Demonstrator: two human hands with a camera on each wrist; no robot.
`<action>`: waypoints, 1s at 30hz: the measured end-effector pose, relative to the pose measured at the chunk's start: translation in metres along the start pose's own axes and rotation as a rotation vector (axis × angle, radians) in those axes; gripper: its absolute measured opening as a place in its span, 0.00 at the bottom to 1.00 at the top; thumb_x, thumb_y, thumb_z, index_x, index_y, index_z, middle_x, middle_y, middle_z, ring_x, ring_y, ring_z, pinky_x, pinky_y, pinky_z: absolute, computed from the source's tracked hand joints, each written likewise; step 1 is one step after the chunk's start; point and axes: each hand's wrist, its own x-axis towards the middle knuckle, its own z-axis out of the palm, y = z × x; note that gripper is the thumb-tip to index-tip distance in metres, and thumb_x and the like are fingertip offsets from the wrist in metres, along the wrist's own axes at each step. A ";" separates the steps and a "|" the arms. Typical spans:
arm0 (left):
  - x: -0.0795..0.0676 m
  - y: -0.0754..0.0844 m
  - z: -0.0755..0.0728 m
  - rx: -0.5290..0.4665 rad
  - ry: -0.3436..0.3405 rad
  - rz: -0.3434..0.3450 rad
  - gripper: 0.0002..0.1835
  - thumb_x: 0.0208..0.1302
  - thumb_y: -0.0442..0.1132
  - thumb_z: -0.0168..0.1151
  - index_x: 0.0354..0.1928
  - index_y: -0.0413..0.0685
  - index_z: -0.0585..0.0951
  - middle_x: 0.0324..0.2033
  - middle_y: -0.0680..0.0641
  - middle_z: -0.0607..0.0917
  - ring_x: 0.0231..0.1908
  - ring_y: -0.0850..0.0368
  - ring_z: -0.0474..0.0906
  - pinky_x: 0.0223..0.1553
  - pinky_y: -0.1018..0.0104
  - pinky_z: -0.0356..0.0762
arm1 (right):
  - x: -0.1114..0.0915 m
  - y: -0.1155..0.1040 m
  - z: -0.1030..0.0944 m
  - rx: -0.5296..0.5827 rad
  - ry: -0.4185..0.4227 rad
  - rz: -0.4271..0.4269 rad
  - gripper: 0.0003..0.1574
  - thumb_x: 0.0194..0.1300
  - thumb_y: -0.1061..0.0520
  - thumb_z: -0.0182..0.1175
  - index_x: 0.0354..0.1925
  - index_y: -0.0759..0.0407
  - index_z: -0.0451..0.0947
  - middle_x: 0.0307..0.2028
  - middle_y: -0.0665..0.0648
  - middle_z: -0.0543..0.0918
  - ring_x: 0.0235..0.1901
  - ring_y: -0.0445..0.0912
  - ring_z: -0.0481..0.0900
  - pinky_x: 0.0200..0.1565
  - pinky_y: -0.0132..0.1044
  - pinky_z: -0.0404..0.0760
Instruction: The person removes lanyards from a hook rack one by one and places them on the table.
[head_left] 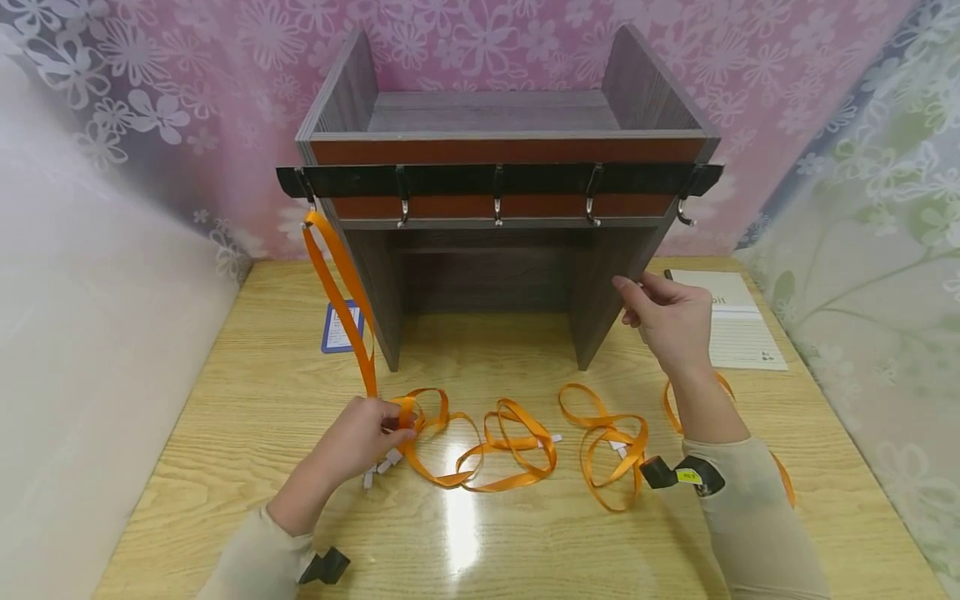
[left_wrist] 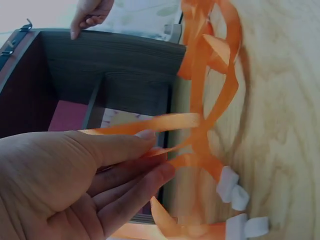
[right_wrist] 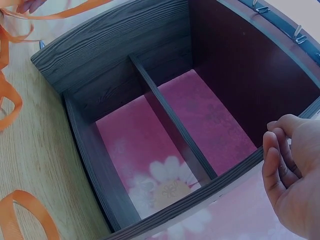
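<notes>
An orange ribbon lanyard hangs by its loop from the leftmost hook. Lower on its length, my left hand pinches the ribbon between thumb and fingers. White clips show just past that hand, over the table. On the other side, my right hand is at the front edge of the rack's right side panel. Its fingers are loosely curled with nothing between them. More orange lanyards lie in loose loops on the table between the hands.
A grey wooden rack stands at the back, with a dark rail of several metal hooks across its front. A blue-framed card lies by its left side, a notebook at its right. Patterned walls close in both sides.
</notes>
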 end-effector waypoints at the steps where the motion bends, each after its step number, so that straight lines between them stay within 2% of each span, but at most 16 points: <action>1: 0.000 -0.001 0.001 0.009 0.006 -0.004 0.07 0.63 0.33 0.69 0.41 0.37 0.88 0.35 0.43 0.90 0.34 0.55 0.88 0.31 0.71 0.85 | 0.000 0.000 0.000 0.000 -0.001 0.002 0.13 0.62 0.52 0.71 0.38 0.62 0.89 0.16 0.47 0.80 0.15 0.39 0.78 0.23 0.25 0.81; 4: 0.000 -0.002 0.005 0.018 0.032 -0.045 0.11 0.62 0.32 0.69 0.46 0.36 0.88 0.37 0.43 0.90 0.36 0.55 0.88 0.34 0.68 0.86 | 0.000 0.001 0.001 0.002 -0.001 0.009 0.13 0.62 0.52 0.71 0.37 0.63 0.89 0.16 0.48 0.80 0.15 0.39 0.78 0.24 0.25 0.82; 10: -0.003 -0.004 0.009 0.007 0.079 -0.150 0.14 0.60 0.35 0.72 0.48 0.37 0.88 0.38 0.43 0.90 0.36 0.56 0.88 0.33 0.67 0.86 | -0.001 0.000 0.002 -0.028 0.008 0.004 0.14 0.61 0.51 0.72 0.36 0.62 0.88 0.16 0.47 0.81 0.15 0.40 0.78 0.23 0.26 0.81; 14: -0.005 -0.006 0.008 0.011 0.118 -0.157 0.15 0.60 0.37 0.73 0.48 0.39 0.88 0.40 0.43 0.90 0.35 0.57 0.87 0.33 0.68 0.85 | -0.001 0.000 0.002 -0.036 0.011 0.001 0.14 0.62 0.51 0.71 0.35 0.63 0.88 0.15 0.47 0.81 0.15 0.40 0.78 0.22 0.26 0.80; 20: -0.003 -0.007 0.000 0.037 0.185 -0.106 0.13 0.62 0.40 0.71 0.46 0.41 0.89 0.40 0.44 0.91 0.35 0.58 0.88 0.32 0.70 0.85 | 0.000 -0.002 -0.001 -0.010 0.017 0.004 0.14 0.61 0.52 0.72 0.34 0.64 0.88 0.15 0.48 0.80 0.14 0.40 0.78 0.22 0.26 0.80; 24: -0.003 -0.006 -0.009 0.014 0.260 -0.058 0.11 0.62 0.40 0.71 0.44 0.44 0.90 0.38 0.46 0.91 0.34 0.58 0.88 0.32 0.71 0.85 | -0.001 -0.005 -0.002 -0.007 0.017 0.026 0.13 0.60 0.52 0.73 0.35 0.63 0.89 0.15 0.47 0.81 0.14 0.40 0.78 0.21 0.26 0.80; 27: -0.004 -0.004 -0.016 -0.018 0.384 0.023 0.08 0.61 0.39 0.72 0.41 0.46 0.91 0.34 0.49 0.91 0.31 0.60 0.87 0.31 0.74 0.84 | -0.001 -0.005 -0.002 0.004 0.007 0.032 0.14 0.60 0.53 0.73 0.37 0.63 0.89 0.15 0.48 0.81 0.15 0.40 0.78 0.22 0.26 0.80; 30: -0.006 -0.005 -0.022 -0.030 0.558 0.114 0.05 0.59 0.37 0.74 0.37 0.47 0.91 0.29 0.51 0.91 0.27 0.66 0.85 0.29 0.79 0.81 | -0.002 -0.003 0.000 0.039 -0.004 0.035 0.13 0.60 0.54 0.73 0.39 0.63 0.89 0.16 0.47 0.82 0.15 0.40 0.78 0.23 0.26 0.81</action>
